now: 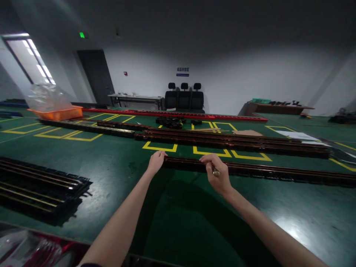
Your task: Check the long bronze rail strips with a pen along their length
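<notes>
Above green surface (pixel 178 207) — left hand (pixel 157 162) at dark rail (pixel 183 163), pinch unclear; right hand (pixel 218 174) curled round handle (pixel 216 172) — white wall (pixel 236 81) beyond.

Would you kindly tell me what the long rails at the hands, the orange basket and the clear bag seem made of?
Long rails: probably metal, dark and glossy, with bright streaks along straight edges; any coating is unclear.
Orange basket: likely plastic, smooth-looking, brightly coloured with a thin rim.
Clear bag: most likely thin plastic film, shiny, with crinkled highlights.
</notes>
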{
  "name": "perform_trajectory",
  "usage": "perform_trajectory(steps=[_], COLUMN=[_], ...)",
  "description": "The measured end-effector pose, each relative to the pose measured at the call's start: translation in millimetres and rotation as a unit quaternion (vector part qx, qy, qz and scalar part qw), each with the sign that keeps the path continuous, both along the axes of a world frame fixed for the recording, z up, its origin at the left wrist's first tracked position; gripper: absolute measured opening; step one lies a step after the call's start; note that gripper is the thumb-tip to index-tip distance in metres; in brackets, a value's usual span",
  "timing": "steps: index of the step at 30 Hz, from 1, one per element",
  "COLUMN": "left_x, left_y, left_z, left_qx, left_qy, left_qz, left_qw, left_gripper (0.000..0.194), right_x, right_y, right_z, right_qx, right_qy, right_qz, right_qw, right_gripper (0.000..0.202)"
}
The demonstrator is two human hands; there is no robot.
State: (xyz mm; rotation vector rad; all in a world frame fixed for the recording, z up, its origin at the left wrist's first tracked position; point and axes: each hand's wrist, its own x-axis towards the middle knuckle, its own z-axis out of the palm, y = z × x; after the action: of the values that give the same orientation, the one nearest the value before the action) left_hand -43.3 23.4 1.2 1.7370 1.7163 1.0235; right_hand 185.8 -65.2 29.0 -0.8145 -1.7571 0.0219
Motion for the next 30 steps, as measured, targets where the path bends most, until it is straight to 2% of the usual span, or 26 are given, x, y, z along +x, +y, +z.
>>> perform_trajectory(steps=[4, 7, 10, 13, 17, 21, 30], left_x=[0, -6, -14, -21, -23, -21, -15], left_y=[0, 3, 7, 10, 14, 14, 11], left_z=[4.1, 4.9, 2.5, -2.0, -7.7, -9.1, -9.0], left_qx=[0.006, -0.009, -0.007, 0.016, 0.036, 0.028, 0.04], left_qy=[0.032, 0.032, 0.034, 0.056, 0.034, 0.027, 0.125], left_qz=[-0.005, -0.041, -0.073, -0.067, -0.044, -0.054, -0.056], left_qw=[0.999, 0.999, 0.997, 0.996, 0.998, 0.998, 0.99], left_gripper=[0.039, 0.04, 0.038, 0.036, 0.039, 0.041, 0.044], right_x=[-38, -58, -72, -83, -92, -92, -85], right_y=[-3, 5, 19, 31, 36, 34, 29], right_z=[8.0, 10.5, 5.6, -5.4, -21.5, -29.9, -28.1], right_qx=[-0.159, -0.259, -0.339, -0.343, -0.331, -0.345, -0.315], right_qy=[0.092, 0.066, 0.125, 0.224, 0.332, 0.298, 0.22], right_qz=[0.089, 0.11, 0.142, 0.167, 0.144, 0.152, 0.129], right_qw=[0.979, 0.957, 0.921, 0.897, 0.871, 0.877, 0.914], right_gripper=[0.018, 0.041, 0.048, 0.051, 0.044, 0.034, 0.018])
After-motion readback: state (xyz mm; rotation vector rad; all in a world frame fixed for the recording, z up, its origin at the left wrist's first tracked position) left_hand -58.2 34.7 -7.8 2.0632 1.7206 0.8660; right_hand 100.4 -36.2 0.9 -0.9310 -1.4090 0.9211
